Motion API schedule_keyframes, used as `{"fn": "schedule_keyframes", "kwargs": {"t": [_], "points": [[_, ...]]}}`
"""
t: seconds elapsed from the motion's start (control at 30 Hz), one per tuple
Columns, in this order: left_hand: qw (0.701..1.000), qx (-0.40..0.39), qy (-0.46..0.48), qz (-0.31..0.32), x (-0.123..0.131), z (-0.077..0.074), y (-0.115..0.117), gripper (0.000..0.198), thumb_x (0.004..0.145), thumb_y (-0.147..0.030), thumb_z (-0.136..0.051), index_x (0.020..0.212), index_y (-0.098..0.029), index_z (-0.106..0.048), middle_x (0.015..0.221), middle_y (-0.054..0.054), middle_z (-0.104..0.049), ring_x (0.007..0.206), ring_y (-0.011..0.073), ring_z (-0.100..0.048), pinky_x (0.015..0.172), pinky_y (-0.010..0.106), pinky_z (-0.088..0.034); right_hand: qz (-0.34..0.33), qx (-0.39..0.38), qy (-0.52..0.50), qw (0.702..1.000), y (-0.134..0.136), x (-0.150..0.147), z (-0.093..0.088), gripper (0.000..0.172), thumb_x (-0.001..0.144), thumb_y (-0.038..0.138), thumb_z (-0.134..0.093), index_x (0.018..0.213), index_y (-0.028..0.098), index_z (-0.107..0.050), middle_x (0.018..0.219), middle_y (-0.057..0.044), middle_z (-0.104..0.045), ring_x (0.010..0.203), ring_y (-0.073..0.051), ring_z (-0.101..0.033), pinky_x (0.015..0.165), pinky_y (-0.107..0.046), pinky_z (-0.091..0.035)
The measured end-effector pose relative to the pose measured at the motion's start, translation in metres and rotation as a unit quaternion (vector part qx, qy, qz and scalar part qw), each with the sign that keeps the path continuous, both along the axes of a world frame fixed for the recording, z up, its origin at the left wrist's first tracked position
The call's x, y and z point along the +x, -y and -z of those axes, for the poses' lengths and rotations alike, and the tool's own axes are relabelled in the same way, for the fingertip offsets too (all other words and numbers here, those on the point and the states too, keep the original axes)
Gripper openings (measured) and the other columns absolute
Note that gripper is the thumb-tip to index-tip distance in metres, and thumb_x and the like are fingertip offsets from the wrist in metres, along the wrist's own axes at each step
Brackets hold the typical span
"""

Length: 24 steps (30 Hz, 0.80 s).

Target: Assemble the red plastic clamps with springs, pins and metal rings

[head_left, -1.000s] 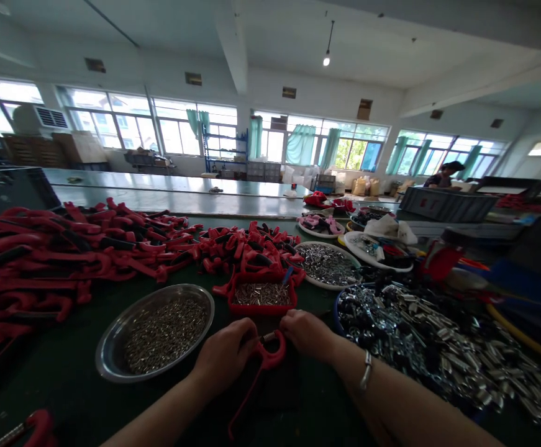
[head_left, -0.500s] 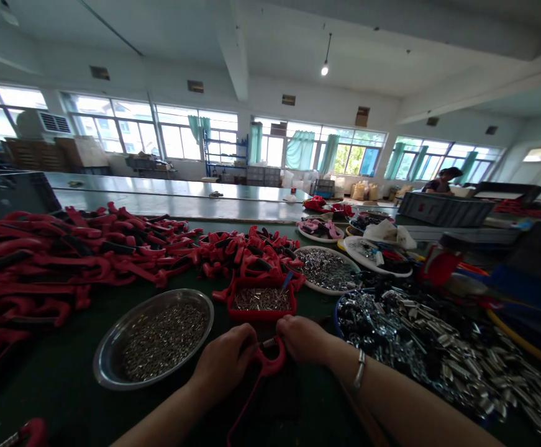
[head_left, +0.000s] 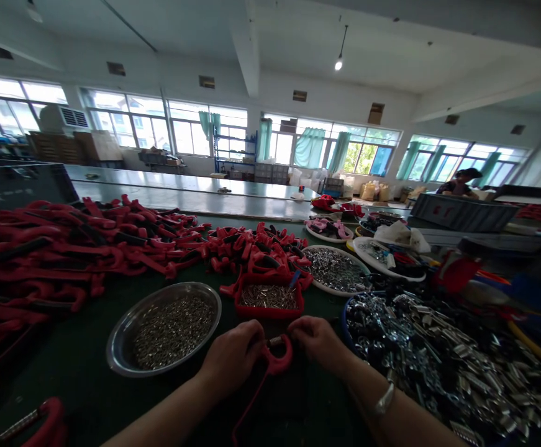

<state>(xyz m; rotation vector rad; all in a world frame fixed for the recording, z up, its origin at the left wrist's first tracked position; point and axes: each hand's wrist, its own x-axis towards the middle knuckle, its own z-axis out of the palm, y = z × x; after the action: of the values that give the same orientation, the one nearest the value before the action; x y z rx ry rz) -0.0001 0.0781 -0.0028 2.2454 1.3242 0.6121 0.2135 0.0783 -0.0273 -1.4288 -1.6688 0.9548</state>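
My left hand is closed on the left end of a red hook-shaped frame, just in front of the red tray. A small coiled metal piece, like a spring or screw, spans the frame's open mouth. My right hand is just right of the frame, its fingers bent and thumb and fingertips drawn together; whatever they pinch is hidden. Small metal pins fill the red tray beyond my hands. To the left stands a steel bowl of tiny metal parts.
Red and black frames are heaped at the left and behind the tray. A blue-rimmed basin of metal parts stands at the right. Another red frame lies at front left. A person is at the far right, behind a grey crate.
My right hand has drawn away from the red frame to the right, leaving a gap. My left hand stays on the frame. The view has shifted slightly.
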Motion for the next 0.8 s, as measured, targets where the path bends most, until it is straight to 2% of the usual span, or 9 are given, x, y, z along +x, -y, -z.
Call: {"fn": "schedule_keyframes", "kwargs": {"t": [0.1,0.33,0.53,0.8], "points": [[1.0,-0.006,0.001,0.002,0.0,-0.001,-0.001,0.006,0.08,-0.025,-0.047,0.081,-0.024,-0.053,0.08,-0.003,-0.063,0.073,0.0137,-0.057,0.063,0.022,-0.034,0.002,-0.044,-0.071,0.997,0.002,-0.001,0.001,0.025,0.073,0.037,-0.052,0.083,0.015,-0.058,0.065,0.001,-0.057,0.047,-0.011,-0.052,0.033,-0.019,-0.037],[1.0,-0.007,0.006,-0.006,0.0,0.0,0.0,0.006,0.08,-0.025,-0.048,0.08,-0.024,-0.053,0.079,-0.003,-0.063,0.072,0.013,-0.057,0.062,0.022,-0.034,0.025,-0.082,-0.166,0.982,0.009,0.0,-0.004,0.031,0.065,0.042,-0.065,0.079,0.016,-0.054,0.066,0.001,-0.061,0.051,-0.012,-0.056,0.034,-0.018,-0.036],[1.0,-0.009,-0.014,-0.011,0.0,-0.002,0.002,0.007,0.081,-0.025,-0.047,0.082,-0.024,-0.054,0.081,-0.003,-0.063,0.071,0.0131,-0.057,0.061,0.022,-0.033,0.067,-0.09,-0.185,0.976,0.008,-0.004,-0.007,0.029,0.059,0.035,-0.073,0.073,0.014,-0.061,0.061,0.003,-0.059,0.043,-0.005,-0.044,0.035,-0.016,-0.027],[1.0,-0.008,-0.024,-0.014,0.002,-0.006,0.003,0.009,0.082,-0.025,-0.046,0.084,-0.023,-0.055,0.084,-0.002,-0.063,0.073,0.0137,-0.058,0.062,0.023,-0.035,0.072,-0.048,-0.152,0.985,0.002,-0.012,0.0,0.029,0.065,0.039,-0.068,0.078,0.014,-0.063,0.061,0.0,-0.062,0.052,-0.011,-0.053,0.044,-0.021,-0.039]]}}
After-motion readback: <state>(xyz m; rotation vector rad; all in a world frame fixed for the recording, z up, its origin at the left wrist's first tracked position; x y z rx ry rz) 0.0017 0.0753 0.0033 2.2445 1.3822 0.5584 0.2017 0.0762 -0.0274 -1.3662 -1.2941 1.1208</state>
